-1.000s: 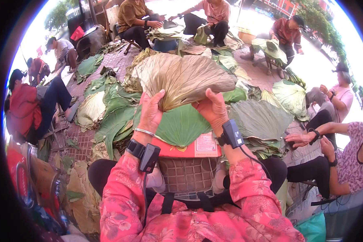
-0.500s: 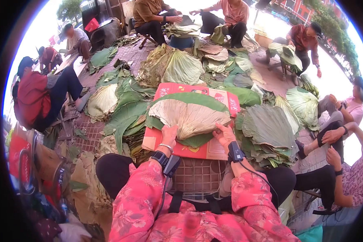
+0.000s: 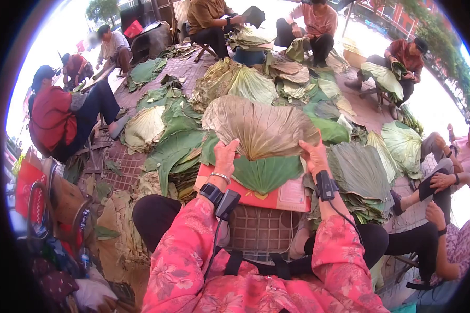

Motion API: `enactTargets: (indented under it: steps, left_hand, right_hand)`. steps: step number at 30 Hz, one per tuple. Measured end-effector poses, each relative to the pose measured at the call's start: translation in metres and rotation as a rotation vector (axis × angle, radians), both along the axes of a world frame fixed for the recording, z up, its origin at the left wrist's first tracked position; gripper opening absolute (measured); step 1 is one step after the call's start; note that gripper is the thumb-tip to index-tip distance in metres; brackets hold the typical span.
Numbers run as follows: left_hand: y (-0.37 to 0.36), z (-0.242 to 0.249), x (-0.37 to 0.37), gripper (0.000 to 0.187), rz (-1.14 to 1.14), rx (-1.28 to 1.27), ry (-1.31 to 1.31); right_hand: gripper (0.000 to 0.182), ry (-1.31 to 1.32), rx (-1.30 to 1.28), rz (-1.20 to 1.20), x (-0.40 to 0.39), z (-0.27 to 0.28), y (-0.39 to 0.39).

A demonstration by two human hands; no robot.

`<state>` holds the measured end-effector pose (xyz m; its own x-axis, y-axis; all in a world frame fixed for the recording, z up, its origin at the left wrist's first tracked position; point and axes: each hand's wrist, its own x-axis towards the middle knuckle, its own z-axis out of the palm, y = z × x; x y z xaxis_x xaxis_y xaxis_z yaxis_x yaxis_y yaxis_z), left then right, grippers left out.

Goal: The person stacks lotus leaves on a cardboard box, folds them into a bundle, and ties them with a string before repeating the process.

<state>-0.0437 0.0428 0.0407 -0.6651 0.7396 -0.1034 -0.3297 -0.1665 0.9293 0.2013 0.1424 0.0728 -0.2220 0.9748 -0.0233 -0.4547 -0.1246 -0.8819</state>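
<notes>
1. The left hand (image 3: 225, 156) and the right hand (image 3: 315, 156) each grip a lower corner of a dry brown leaf (image 3: 258, 128), fingers closed on its edge.
2. Half a second ago this leaf lay pressed flat on the green leaf (image 3: 266, 175); now it is lifted clear above it and tilted up toward the camera.
3. The green leaf stays spread on the red cardboard (image 3: 290, 198), which rests on a woven basket (image 3: 258, 229) at the person's knees.
4. Judging from the lift, the brown leaf is being turned or repositioned rather than left on the green one.
5. Beyond the cardboard lies a heap of leaves (image 3: 235, 86); a stack of grey-green leaves (image 3: 357, 169) sits right of it.
6. Other people sit around the heap, handling leaves.
</notes>
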Motion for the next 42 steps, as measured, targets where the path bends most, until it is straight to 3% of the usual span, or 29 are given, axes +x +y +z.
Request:
enactTargets:
  steps: [3, 6, 8, 11, 14, 17, 18, 21, 24, 27, 30, 32, 35, 38, 42]
  left_hand:
    - [-0.013, -0.012, 0.004, 0.021, 0.044, -0.303, 0.15]
    - [-0.017, -0.039, -0.003, 0.018, -0.002, -0.463, 0.244]
    - [-0.014, -0.055, -0.011, 0.014, -0.027, -0.531, 0.251]
    - [-0.025, -0.026, -0.002, 0.028, -0.062, -0.513, 0.218]
    - [-0.033, -0.017, -0.001, 0.053, 0.095, -0.522, 0.229]
    - [-0.03, -0.069, -0.025, 0.069, 0.324, -0.386, 0.414]
    - [-0.036, -0.052, -0.02, 0.067, 0.434, -0.437, 0.585]
    - [-0.039, -0.02, -0.008, 0.061, 0.417, -0.281, 0.788]
    - [-0.026, -0.021, -0.003, 0.053, 0.248, -0.172, 1.156]
    - [-0.021, -0.009, 0.025, 0.052, -0.183, -0.288, 1.302]
    - [-0.021, -0.028, 0.051, 0.061, -0.299, -0.47, 1.585]
    - [-0.024, -0.045, 0.056, 0.069, -0.356, -0.541, 1.613]
    - [-0.023, -0.047, 0.06, 0.075, -0.39, -0.596, 1.626]
    - [-0.023, -0.042, 0.059, 0.076, -0.409, -0.632, 1.622]
    - [-0.024, -0.044, 0.06, 0.075, -0.424, -0.618, 1.593]
  right_hand:
    - [0.036, -0.61, 0.026, -0.041, 0.012, -0.026, -0.003]
    - [0.031, -0.775, -0.035, -0.04, 0.02, -0.073, 0.002]
    - [0.03, -0.827, -0.012, -0.059, 0.02, -0.076, -0.005]
    - [0.031, -0.907, 0.048, -0.086, 0.019, -0.079, -0.007]
    - [0.038, -0.995, 0.081, -0.084, 0.018, -0.08, -0.003]
    - [0.05, -1.134, 0.165, -0.051, 0.022, -0.099, 0.011]
    - [0.051, -1.181, 0.188, -0.049, 0.022, -0.097, 0.012]
    - [0.051, -1.239, 0.271, -0.036, 0.024, -0.079, 0.007]
    - [0.05, -1.264, 0.314, -0.024, 0.025, -0.081, 0.015]
    - [0.056, -1.368, 0.373, -0.069, 0.026, -0.078, 0.017]
    - [0.065, -1.461, 0.526, -0.214, 0.019, -0.055, 0.001]
    - [0.067, -1.588, 0.662, -0.289, 0.005, -0.034, -0.012]
    - [0.063, -1.525, 0.97, -0.154, -0.012, -0.047, -0.018]
    - [0.06, -1.692, 0.796, 0.228, -0.02, -0.085, -0.031]
    - [0.06, -1.628, 0.862, 0.13, -0.017, -0.095, -0.034]
